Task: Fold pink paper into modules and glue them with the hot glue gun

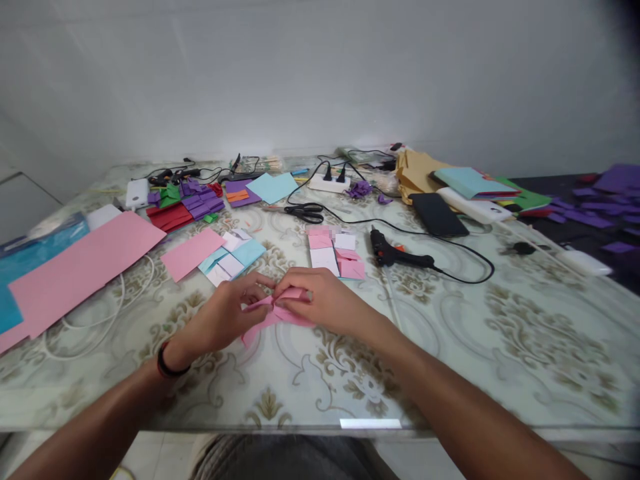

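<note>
Both my hands pinch one piece of pink paper (295, 317) low over the table, near its front middle. My left hand (223, 317) grips it from the left, thumb and fingertips meeting at a fold. From the right, my right hand (325, 300) holds the same paper close to the other fingertips. The paper looks folded or bunched in the middle; its exact shape is partly hidden by my fingers. Just beyond lie a card of pink and white folded pieces (323, 257) and a light-blue and white folded piece (247, 252), with a flat pink sheet (193, 253) beside it.
A black glue gun (403, 255) lies right of centre, its cord looping across the table (450, 360). Black-handled scissors (305, 212) and a white power strip (330, 183) are farther back. Large pink sheets (90, 270) cover the left; a dark phone (439, 215) lies right.
</note>
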Tool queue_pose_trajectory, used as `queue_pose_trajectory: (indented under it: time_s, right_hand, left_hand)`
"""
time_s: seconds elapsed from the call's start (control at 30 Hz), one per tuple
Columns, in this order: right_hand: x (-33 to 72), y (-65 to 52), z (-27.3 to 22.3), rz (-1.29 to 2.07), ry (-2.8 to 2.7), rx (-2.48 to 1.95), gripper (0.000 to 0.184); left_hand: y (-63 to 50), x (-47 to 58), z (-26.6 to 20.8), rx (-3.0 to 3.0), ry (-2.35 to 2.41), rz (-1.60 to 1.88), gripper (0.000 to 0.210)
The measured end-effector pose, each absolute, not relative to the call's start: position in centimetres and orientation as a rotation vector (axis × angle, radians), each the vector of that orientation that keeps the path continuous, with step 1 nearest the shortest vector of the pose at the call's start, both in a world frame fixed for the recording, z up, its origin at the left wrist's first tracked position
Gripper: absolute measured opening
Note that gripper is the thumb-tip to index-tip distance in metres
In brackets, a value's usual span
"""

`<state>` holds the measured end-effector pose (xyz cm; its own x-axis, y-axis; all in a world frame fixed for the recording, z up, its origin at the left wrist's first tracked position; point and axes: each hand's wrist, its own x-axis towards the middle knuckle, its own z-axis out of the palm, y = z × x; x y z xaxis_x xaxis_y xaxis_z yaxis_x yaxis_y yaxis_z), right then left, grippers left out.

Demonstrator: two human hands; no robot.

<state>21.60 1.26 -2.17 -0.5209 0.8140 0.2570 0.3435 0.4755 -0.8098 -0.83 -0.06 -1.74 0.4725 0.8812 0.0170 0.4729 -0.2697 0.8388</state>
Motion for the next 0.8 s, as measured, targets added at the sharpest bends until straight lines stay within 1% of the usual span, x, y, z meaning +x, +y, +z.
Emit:
queue_pose_trajectory:
  time_s: [0.1, 0.27, 0.37, 0.47, 0.53, 0.63, 0.8]
  right_hand:
    - [21.3, 1.0, -2.0, 0.986, -2.017, -1.027, 0.009]
    - [20.5, 0.4, -2.1, 1.068, -1.858, -1.122, 0.011]
    - [20.0, 0.0, -1.9, 1.114, -1.752, -1.103, 0.019]
    - [19.7, 0.0, -0.7, 1.092, -1.704, -1.053, 0.025]
    - [19.7, 0.2, 0.9, 1.001, -1.718, -1.040, 0.023]
    - [19.7, 1.1, 4.3, 0.825, -1.718, -0.982, 0.016]
    - [19.8, 2.5, 9.8, 0.704, -1.509, -0.740, 0.022]
  left_hand:
    - [-0.2, -0.8, -1.5, 1.956, 1.129, 0.635, 0.018]
    - [-0.4, -0.6, -1.2, 1.986, 1.095, 0.630, 0.037]
    - [-0.4, -0.3, -1.2, 1.918, 1.156, 0.684, 0.029]
    - [-0.2, -0.1, -0.4, 1.816, 1.201, 0.836, 0.019]
    - [0.1, 0.2, 1.0, 1.735, 1.190, 0.988, 0.015]
    - [0.7, 0.9, 4.3, 1.734, 1.140, 1.251, 0.015]
    - [2.0, 2.6, 10.2, 1.918, 1.109, 1.580, 0.020]
